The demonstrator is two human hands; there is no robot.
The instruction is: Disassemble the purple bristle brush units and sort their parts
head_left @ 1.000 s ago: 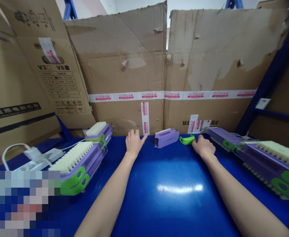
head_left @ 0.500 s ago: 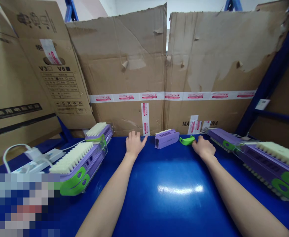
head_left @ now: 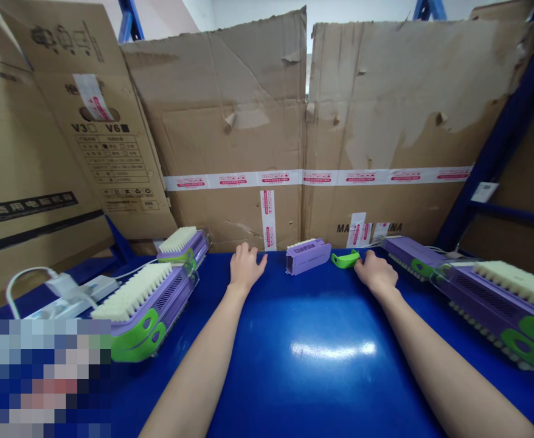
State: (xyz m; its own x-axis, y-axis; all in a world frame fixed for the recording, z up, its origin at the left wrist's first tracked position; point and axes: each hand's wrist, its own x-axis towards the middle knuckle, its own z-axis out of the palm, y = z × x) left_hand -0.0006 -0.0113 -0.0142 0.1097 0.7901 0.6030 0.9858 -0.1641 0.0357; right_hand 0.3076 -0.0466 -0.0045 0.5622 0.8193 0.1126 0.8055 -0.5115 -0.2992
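My left hand (head_left: 247,267) is palm down over the far part of the blue table (head_left: 267,377), fingers bent a little and thumb spread to the side; it holds nothing. To its right, apart from it, a purple slotted housing (head_left: 309,257) with pale bristles at its top stands on the table. Just beyond that lies a curved green end piece (head_left: 345,260) with a hole. My right hand (head_left: 376,271) is at the right end of this piece, its thumb seeming to touch it. The fingers curl down behind the knuckles, so whether they grip it is hidden.
Purple-and-green bristled units stand at the left (head_left: 146,304) and right (head_left: 499,304) sides. A white power strip (head_left: 73,298) with a plugged-in cable is at far left. Cardboard panels (head_left: 230,146) wall the back, and a blue frame post (head_left: 490,146) rises at right.
My left hand has shifted slightly left, with its thumb drawn in a little. My right hand, the purple housing and the green end piece look unmoved.
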